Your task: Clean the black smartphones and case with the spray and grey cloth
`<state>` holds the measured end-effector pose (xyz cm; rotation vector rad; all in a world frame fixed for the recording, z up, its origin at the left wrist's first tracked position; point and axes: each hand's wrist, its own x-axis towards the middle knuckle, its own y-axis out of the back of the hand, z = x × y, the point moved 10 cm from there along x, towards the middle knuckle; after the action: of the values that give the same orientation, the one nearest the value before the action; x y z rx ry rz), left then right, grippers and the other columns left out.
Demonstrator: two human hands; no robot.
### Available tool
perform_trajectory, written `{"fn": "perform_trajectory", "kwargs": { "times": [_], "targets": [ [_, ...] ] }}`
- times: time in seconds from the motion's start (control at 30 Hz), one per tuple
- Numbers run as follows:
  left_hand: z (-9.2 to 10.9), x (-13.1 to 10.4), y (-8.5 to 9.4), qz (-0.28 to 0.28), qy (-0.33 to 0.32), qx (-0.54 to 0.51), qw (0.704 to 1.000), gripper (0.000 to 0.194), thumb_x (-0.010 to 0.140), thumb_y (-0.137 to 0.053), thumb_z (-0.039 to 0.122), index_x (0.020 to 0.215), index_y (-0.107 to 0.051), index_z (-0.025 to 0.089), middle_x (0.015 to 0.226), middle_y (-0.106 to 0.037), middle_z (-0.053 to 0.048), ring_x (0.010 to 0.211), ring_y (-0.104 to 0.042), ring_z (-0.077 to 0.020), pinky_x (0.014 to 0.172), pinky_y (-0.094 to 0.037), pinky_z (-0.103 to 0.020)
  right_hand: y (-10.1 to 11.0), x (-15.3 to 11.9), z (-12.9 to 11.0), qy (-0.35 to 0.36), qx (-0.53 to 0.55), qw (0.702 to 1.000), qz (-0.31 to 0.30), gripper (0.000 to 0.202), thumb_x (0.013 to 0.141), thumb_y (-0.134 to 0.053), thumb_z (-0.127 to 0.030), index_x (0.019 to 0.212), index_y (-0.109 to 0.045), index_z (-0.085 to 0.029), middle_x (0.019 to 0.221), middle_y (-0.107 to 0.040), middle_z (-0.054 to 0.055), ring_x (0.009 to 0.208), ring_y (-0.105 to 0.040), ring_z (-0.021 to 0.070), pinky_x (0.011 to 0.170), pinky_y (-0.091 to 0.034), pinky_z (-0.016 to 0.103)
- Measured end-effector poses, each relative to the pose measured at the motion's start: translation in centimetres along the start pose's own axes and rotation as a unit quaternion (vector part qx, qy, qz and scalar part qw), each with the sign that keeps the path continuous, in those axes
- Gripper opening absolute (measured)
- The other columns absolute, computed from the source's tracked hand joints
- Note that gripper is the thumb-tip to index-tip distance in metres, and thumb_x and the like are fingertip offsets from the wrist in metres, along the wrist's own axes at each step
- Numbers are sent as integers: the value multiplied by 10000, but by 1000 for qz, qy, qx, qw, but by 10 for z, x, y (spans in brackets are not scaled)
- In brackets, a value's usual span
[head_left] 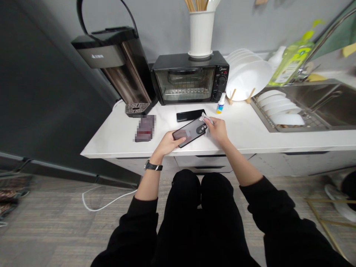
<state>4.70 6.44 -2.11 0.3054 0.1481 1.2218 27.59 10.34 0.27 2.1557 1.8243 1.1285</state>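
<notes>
A grey phone with a black edge (191, 132) is tilted above the counter, its camera side up. My left hand (168, 142) grips its lower left end, thumb across the back. My right hand (218, 129) is closed on a white cloth or tissue (205, 118) at the phone's camera end. Just behind lies a second, black phone (189, 115), flat on the white counter (111, 137). A small spray bottle (220, 104) with a blue and yellow label stands behind my right hand. Left of my left hand is a blurred dark purple item (145, 128).
Along the wall stand a water dispenser (125, 70), a toaster oven (186, 83) with a white utensil holder (201, 33) on top, and upright white plates (247, 78). To the right is a sink (328, 107) with a rack of dishes and a green soap bottle (292, 61) behind.
</notes>
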Motion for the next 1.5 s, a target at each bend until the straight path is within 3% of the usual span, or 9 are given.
{"fn": "perform_trajectory", "kwargs": {
  "times": [0.1,0.37,0.5,0.7,0.87,1.07,1.23,1.37,1.5],
  "targets": [
    [0,0,-3,-14,1,-14,1000,624,846,-799,477,1361,-709,136,1203,-806,-129,869,-765,-237,502,-543,-215,3,-1,7,-36,-33,999,14,687,1004,-392,-744,578,-529,-222,530,-461,3,546,-396,154,584,-291,310],
    [8,3,1,42,-47,-19,998,548,838,-804,425,1278,-739,105,1225,-800,-137,1113,-753,-299,1006,-609,-410,-5,1,-3,1,-70,997,-23,526,1053,-394,-574,832,-697,-206,672,-624,41,641,-512,191,644,-369,295],
    [7,3,-3,20,-45,-22,999,547,850,-799,436,1284,-737,109,1258,-788,-141,1155,-744,-304,1057,-581,-414,1,-1,4,-28,-85,996,4,599,1045,-409,-588,668,-658,-194,581,-566,39,585,-482,181,611,-345,309],
    [8,2,-4,7,-50,-21,998,578,850,-808,450,1303,-725,101,1291,-774,-149,1176,-739,-309,1076,-570,-424,1,-2,-10,32,-35,999,5,549,1061,-367,-551,1065,-765,-173,886,-748,83,765,-617,213,720,-436,303],
    [8,0,-5,-3,-39,-40,998,569,835,-829,474,1268,-746,114,1227,-800,-139,1132,-762,-314,1030,-606,-420,6,-1,3,-30,-81,996,28,639,1038,-407,-632,655,-663,-189,566,-569,47,582,-476,180,626,-352,312],
    [5,2,1,17,-52,-50,997,586,830,-840,479,1285,-744,124,1262,-789,-142,1159,-755,-304,1086,-567,-418,-1,-3,-16,34,-14,999,-6,546,1049,-377,-594,936,-729,-191,741,-643,41,668,-532,188,674,-394,302],
    [8,4,9,66,-88,9,994,492,923,-731,459,1284,-749,125,1288,-780,-127,1200,-734,-303,1099,-551,-421,29,-7,7,-51,7,991,120,681,1030,-306,-741,619,-499,-234,569,-392,-14,581,-399,158,583,-308,315],
    [23,1,-2,57,-157,142,976,355,1028,-570,328,1305,-761,216,1367,-749,-82,1312,-679,-260,1201,-467,-429,59,-20,17,-89,-22,965,245,742,1076,-120,-677,773,-611,-210,653,-555,44,629,-506,203,612,-378,336],
    [28,1,-28,-19,-177,266,947,554,905,-775,451,1417,-690,257,1617,-542,-101,1508,-503,-319,1292,-344,-503,14,-14,-13,16,-107,992,61,627,1107,-256,-565,1174,-727,-156,1151,-775,179,1022,-711,300,879,-522,402]
  ]
}}
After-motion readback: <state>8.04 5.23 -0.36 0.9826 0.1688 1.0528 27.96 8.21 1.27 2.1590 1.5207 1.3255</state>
